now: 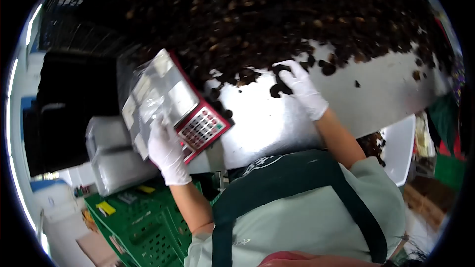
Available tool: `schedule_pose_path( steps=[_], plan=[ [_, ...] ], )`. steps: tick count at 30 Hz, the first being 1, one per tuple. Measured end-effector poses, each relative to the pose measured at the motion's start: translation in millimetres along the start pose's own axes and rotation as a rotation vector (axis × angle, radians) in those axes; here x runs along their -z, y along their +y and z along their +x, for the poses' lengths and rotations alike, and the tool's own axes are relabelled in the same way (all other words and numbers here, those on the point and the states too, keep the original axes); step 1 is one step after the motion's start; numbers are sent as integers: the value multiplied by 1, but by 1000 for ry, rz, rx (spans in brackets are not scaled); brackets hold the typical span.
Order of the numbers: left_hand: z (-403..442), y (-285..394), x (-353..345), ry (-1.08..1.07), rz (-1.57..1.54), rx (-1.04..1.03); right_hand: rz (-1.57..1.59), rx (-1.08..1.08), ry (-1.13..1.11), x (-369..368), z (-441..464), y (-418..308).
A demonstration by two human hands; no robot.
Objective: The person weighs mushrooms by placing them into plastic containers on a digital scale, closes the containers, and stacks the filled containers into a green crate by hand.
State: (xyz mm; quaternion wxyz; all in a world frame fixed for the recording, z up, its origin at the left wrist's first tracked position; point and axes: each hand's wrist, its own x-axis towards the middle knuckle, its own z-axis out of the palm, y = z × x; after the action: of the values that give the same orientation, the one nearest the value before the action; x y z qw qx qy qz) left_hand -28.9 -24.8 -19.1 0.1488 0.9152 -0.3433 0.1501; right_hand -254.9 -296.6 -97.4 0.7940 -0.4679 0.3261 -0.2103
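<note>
My left hand [167,151], in a white glove, is at a red-framed digital scale [202,127] with a keypad. Its fingers are closed on crinkled clear plastic [152,105], which looks like a bag lying over the scale's plate. My right hand [303,90], also gloved, reaches over the metal table [252,128] at the near edge of a large heap of dark brown pieces [277,15], which look like dried mushrooms. Its fingers are curved and apart. A few dark pieces [281,89] lie right beside the fingertips, and I see none lifted.
Stacked clear plastic packs [116,155] stand left of the scale. Below them is a green perforated crate [148,222]. A white tub [400,148] sits under the table's right side, near a brown cardboard box [425,200]. A black crate [74,104] is at the left.
</note>
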Motion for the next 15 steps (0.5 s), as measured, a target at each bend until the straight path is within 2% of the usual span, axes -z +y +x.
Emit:
schedule_pose_path(
  steps=[4,5,6,7,8,10,12,14,15],
  plan=[
    [6,-5,-7,-23,33,-4,-8,10,-21,-6,7,16],
    [10,10,5,-159,-60,150,0,-27,-61,-9,6,16],
    [11,22,13,-160,-71,149,7,-61,-90,-8,5,15],
    [11,34,18,1,3,-29,-54,-36,-179,-6,5,12],
    [11,46,20,161,64,-210,15,11,-144,-16,0,13],
    [2,64,19,49,-193,-246,-31,-28,-248,-15,-5,15],
    [-16,103,17,-422,-896,72,-61,-62,-239,-32,-19,2],
    [-24,130,13,-681,-1178,196,-67,126,-257,-43,-17,16],
    [-24,137,0,-712,-1153,165,-98,223,-242,-52,-17,18]
  ],
)
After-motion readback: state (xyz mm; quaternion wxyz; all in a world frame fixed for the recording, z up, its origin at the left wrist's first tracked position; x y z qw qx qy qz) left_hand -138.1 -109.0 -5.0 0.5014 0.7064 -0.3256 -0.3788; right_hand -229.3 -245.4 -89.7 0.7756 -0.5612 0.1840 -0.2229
